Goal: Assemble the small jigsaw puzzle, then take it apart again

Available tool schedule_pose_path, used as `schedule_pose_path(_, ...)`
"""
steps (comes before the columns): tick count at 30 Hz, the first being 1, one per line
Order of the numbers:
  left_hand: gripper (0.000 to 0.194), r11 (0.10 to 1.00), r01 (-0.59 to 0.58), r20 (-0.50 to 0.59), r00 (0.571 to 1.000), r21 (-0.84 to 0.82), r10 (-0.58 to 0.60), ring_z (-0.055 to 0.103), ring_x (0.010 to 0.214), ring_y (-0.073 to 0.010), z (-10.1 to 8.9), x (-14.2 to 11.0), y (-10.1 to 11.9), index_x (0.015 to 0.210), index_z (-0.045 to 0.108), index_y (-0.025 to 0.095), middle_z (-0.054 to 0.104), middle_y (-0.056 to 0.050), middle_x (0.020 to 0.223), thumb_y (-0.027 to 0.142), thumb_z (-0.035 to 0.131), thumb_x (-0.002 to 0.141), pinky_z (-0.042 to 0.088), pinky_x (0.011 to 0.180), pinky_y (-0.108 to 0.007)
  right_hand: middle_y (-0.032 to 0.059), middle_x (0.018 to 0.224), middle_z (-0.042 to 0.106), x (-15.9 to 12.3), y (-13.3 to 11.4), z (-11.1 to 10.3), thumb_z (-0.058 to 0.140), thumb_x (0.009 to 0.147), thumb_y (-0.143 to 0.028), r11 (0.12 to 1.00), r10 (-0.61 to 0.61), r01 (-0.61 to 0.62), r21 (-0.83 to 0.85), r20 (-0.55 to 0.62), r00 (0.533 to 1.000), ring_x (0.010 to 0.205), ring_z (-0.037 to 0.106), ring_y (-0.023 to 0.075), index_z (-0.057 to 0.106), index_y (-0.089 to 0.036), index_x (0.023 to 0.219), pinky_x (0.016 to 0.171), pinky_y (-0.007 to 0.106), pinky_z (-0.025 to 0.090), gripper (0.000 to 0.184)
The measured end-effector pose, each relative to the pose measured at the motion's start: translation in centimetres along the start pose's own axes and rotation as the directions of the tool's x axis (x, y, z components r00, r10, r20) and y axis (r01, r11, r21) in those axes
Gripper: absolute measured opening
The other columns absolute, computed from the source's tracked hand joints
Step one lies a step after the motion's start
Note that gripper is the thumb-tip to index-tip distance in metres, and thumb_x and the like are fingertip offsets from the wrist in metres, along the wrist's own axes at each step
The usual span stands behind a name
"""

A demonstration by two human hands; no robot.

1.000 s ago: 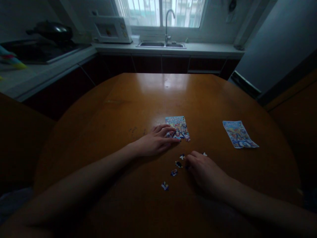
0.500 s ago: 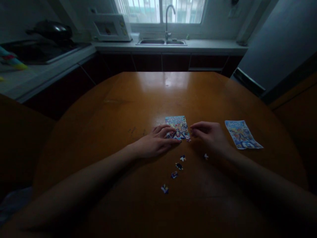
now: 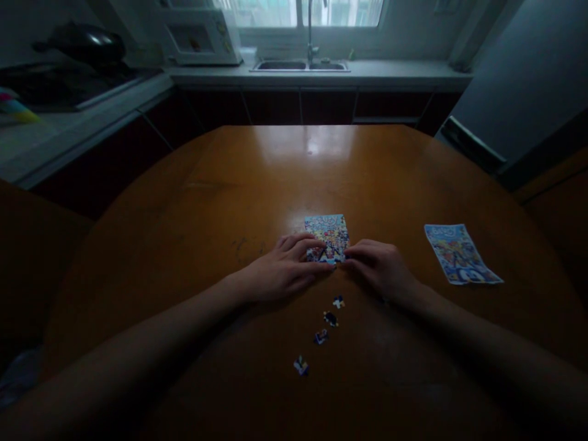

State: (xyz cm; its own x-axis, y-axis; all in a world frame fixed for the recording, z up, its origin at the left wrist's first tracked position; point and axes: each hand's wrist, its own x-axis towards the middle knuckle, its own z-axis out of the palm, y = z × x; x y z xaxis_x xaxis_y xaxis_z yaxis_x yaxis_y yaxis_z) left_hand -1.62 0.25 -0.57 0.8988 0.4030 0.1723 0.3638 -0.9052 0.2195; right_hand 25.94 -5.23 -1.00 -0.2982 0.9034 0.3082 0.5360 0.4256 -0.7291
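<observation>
A partly assembled jigsaw puzzle lies on the wooden table in front of me. My left hand rests over its lower left part, fingers stretched out and apart. At the puzzle's lower right corner, my right hand has thumb and fingers pinched together; a puzzle piece there is mostly hidden by the fingertips. Several loose pieces trail toward me: a white and dark one, a dark one, another and the nearest.
A creased picture sheet lies to the right of my right hand on the table. Beyond the table are a counter with a sink, a microwave and a pan on the stove.
My right hand has moved left and slightly nearer to me, onto the puzzle's lower right corner. My left hand has stayed on the puzzle. The view has tilted down a little.
</observation>
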Motion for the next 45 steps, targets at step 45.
schedule_pose_path(45, 0.041, 1.000, -0.014, -0.011, 1.000, 0.025, 0.014, 0.033, 0.141, -0.0327, 0.26, 0.04, -0.27, 0.142, 0.055, 0.043, 0.046, -0.005, 0.150, 0.035, 0.055, 0.102, 0.033, 0.117, -0.055, 0.0058, 0.085, 0.062, 0.31, -0.01, 0.52, 0.059, 0.096, -0.024, 0.944, -0.173, 0.201, -0.262, 0.128, 0.977, 0.084, 0.053, 0.0199, 0.073, -0.021, 0.079, 0.074, 0.032, 0.044, 0.022)
